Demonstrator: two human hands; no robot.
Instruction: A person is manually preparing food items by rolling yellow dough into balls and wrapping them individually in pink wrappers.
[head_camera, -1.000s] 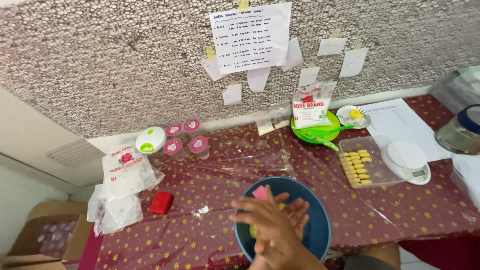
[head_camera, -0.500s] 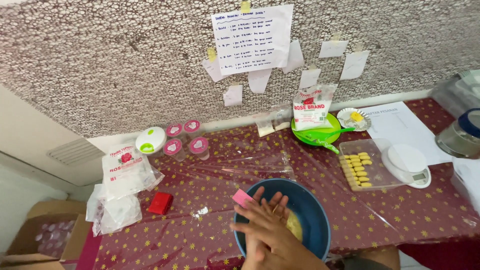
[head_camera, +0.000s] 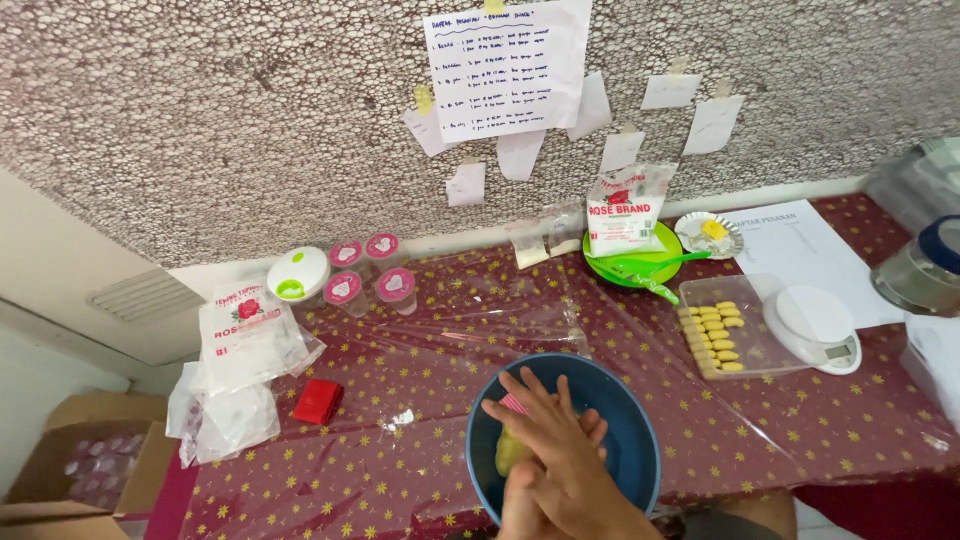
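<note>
A blue bowl (head_camera: 632, 420) stands on the red star-patterned tablecloth (head_camera: 400, 470) at the front edge. My right hand (head_camera: 545, 418) and my left hand (head_camera: 528, 498) are pressed palm to palm over the bowl, the right on top with its fingers spread. A lump of yellow dough (head_camera: 511, 451) shows at their left edge, squeezed between the palms. The pink edge of a scraper (head_camera: 513, 403) peeks out behind my fingers inside the bowl.
Right of the bowl lie a clear tray of yellow dough pieces (head_camera: 714, 336) and a white kitchen scale (head_camera: 812, 325). A flour bag (head_camera: 625, 210) stands on a green plate (head_camera: 640, 268) at the back. Pink-lidded cups (head_camera: 365, 270), plastic bags (head_camera: 245, 340) and a red box (head_camera: 318, 402) are on the left.
My hands have slid against each other over the bowl. The pink scraper, plainly seen before, is now mostly hidden behind my fingers.
</note>
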